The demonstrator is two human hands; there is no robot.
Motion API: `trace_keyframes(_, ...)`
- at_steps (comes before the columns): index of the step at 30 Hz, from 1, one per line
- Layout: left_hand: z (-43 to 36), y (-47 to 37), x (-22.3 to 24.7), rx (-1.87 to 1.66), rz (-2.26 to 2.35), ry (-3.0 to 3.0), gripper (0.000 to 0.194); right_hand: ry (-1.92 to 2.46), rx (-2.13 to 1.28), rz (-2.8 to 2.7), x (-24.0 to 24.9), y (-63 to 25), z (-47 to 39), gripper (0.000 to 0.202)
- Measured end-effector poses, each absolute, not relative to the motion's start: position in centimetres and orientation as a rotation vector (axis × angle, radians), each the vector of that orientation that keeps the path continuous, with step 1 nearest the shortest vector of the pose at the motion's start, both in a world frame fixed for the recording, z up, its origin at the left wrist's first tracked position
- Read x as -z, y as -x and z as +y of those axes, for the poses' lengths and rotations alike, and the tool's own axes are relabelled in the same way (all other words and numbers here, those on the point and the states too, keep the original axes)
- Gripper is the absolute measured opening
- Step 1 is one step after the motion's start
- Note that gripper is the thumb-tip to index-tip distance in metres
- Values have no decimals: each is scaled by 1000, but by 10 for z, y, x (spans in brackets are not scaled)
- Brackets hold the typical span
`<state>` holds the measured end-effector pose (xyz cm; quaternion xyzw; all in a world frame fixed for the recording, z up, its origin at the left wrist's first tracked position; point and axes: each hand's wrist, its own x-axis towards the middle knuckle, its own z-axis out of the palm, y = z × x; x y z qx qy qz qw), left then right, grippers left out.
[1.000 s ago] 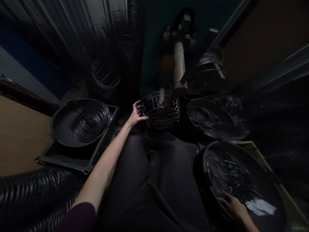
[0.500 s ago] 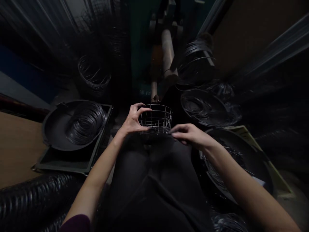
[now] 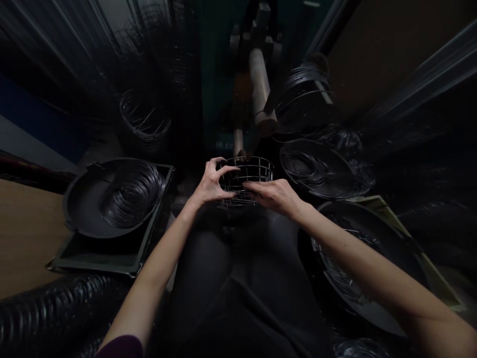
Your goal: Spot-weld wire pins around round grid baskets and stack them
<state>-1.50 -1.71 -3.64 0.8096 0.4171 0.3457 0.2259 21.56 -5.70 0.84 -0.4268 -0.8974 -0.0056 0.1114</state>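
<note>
A round wire basket (image 3: 257, 171) sits in front of my lap, below the machine's metal arms. My left hand (image 3: 216, 183) grips its left side, thumb low and fingers curved over the upper wires. At the basket's front right is my right hand (image 3: 270, 194), its fingers pinched together against the wires; whatever lies between the fingertips is too small and dark to make out. The basket's lower part is dim and partly hidden behind both hands.
Left, a black pan (image 3: 85, 206) holds wire rings (image 3: 134, 194) over a green tray (image 3: 100, 261). Two more pans stand right, one with wire rings (image 3: 303, 166), one with short wires (image 3: 346, 278). The machine's thick cylinder (image 3: 261, 84) juts out ahead.
My right hand has moved left and slightly up, from beside the basket's right edge onto its front. The left hand keeps its grip and, with the basket, shows slightly further right.
</note>
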Motion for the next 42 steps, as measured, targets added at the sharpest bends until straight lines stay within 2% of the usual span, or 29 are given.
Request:
trace_keyframes(16,7,12,28,-963,1128,-2210,70,1313,-18,-2536,-12,-222,-46,30)
trace_keyframes(24,25,8,22,-963,1180,-2154,70,1438,74,-2221,-2,-228,-39,16)
trace_keyframes(38,71,10,17,-945,1174,-2124,71,1495,-136,-1969,-6,-215,6,13)
trace_keyframes(40,70,17,23,-963,1144,-2097,80,1476,-163,-1912,-5,-234,-13,23)
trace_keyframes(42,66,30,38,-999,1102,-2030,101,1565,-175,-1843,6,-275,-53,34)
